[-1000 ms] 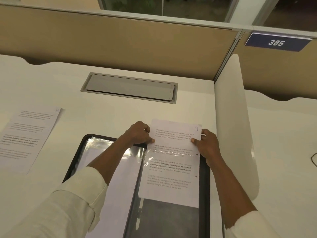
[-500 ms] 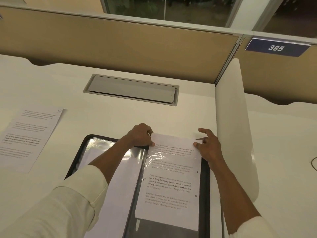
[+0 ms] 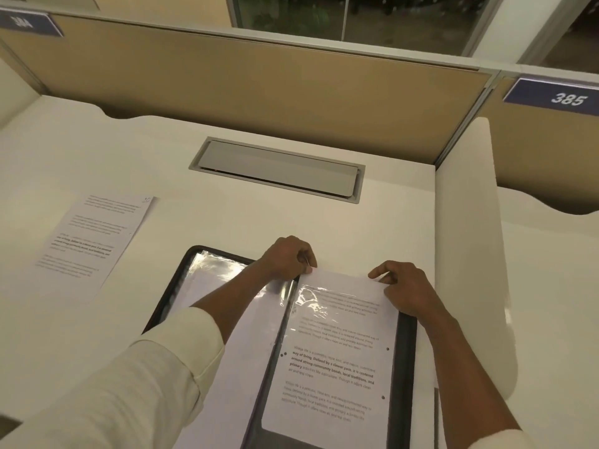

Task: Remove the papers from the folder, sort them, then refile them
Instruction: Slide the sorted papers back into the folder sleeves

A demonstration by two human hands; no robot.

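A black folder (image 3: 407, 351) lies open on the desk in front of me, with clear plastic sleeves inside. A printed sheet (image 3: 337, 361) sits in the right-hand sleeve, only its top strip above the sleeve's mouth. My left hand (image 3: 288, 257) pinches the top left corner of that sleeve. My right hand (image 3: 405, 290) holds the sheet's top right corner with curled fingers, the index finger stretched along the top edge. The left-hand sleeve (image 3: 246, 351) holds a white page, partly hidden by my left forearm.
A loose printed paper (image 3: 94, 244) lies on the desk to the left of the folder. A grey cable hatch (image 3: 278, 171) is set into the desk behind it. A white divider (image 3: 466, 254) stands close on the right, a tan partition (image 3: 259, 79) at the back.
The printed sheet has slid down toward me, deeper into the right sleeve. My right hand followed its top corner down; my left hand kept its pinch at the sleeve's top.
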